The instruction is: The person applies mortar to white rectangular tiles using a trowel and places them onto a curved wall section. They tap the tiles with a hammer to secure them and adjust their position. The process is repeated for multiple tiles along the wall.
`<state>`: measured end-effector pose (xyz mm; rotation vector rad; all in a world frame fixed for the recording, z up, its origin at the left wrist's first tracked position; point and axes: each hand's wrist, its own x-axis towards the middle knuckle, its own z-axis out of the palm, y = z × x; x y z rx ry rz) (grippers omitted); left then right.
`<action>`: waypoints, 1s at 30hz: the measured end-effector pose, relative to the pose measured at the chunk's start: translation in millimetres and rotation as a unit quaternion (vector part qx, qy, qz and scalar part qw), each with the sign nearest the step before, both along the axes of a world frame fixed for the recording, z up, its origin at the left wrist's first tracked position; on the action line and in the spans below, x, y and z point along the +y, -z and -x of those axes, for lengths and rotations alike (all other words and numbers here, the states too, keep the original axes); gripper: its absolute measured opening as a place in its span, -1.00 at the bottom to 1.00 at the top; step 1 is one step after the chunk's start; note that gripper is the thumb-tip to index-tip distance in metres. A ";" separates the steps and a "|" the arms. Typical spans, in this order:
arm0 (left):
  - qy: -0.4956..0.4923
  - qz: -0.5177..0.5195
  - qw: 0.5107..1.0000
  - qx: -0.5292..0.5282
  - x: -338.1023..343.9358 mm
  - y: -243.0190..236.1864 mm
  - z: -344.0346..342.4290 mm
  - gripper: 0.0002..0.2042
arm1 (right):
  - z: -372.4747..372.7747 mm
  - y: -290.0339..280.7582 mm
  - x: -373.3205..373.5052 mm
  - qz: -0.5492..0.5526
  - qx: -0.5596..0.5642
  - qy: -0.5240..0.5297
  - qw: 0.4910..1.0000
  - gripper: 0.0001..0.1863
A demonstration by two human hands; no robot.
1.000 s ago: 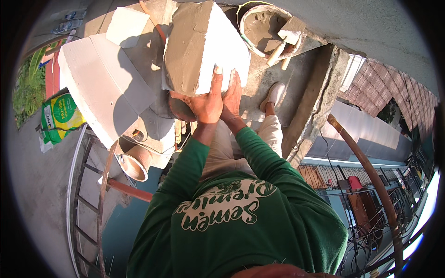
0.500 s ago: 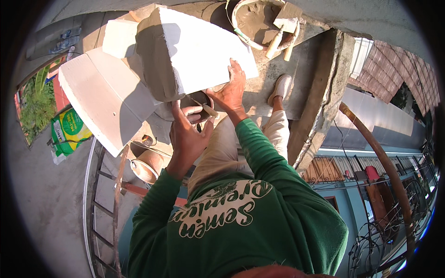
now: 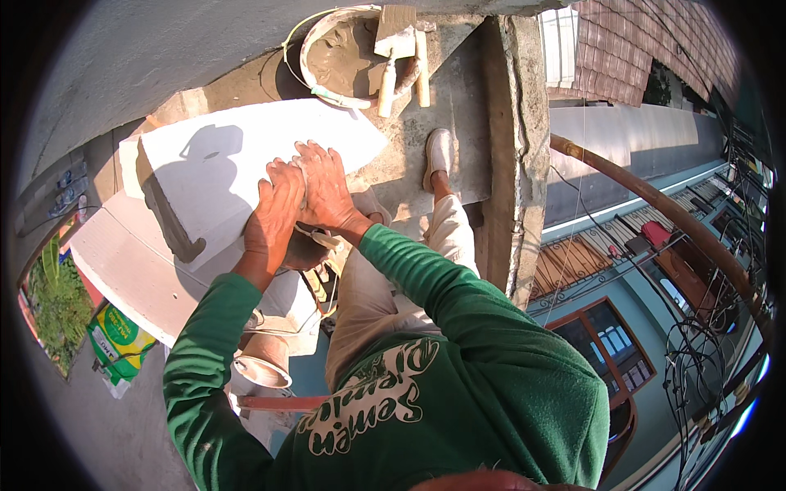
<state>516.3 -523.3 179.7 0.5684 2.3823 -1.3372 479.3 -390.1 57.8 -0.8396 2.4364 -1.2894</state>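
Note:
A large white building block [image 3: 205, 172] lies before me, with grey mortar [image 3: 168, 204] along its left side. My left hand [image 3: 274, 209] rests flat on the block near its close edge, fingers together and stretched out. Beside it, my right hand [image 3: 327, 186] is laid on the same top face with its fingers extended, and the two hands touch or nearly touch. Below my hands, a light tool handle [image 3: 325, 239] shows next to a dark round container that they partly hide. Paler blocks [image 3: 135, 258] sit to the left, under the white block's near side.
A bucket of wet mortar [image 3: 348, 53] stands at the far side, with a trowel [image 3: 397, 45] and another handled tool lying across its rim. A rough concrete ledge [image 3: 520, 155] runs along the right. Below left are a small bucket [image 3: 264, 360] and a green-yellow bag [image 3: 119, 340].
The white block has tipped down, and its mortared face shows much less. Both hands have moved from its near edge onto its top. My view has shifted too.

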 end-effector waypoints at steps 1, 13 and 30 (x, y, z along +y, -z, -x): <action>0.004 0.002 1.000 -0.015 -3.9 -3.1 0.3 -0.26 | 3.3 -0.1 2.6 0.013 -0.009 -0.010 1.000 0.22; -0.223 -0.240 0.943 -0.054 -29.7 -25.5 23.9 -0.11 | 65.5 53.3 23.3 -0.064 0.084 -0.097 0.990 0.09; -0.147 -0.536 0.793 -0.248 116.5 -82.0 72.3 0.10 | 19.6 -149.0 297.2 -0.281 0.005 -0.029 0.959 -0.14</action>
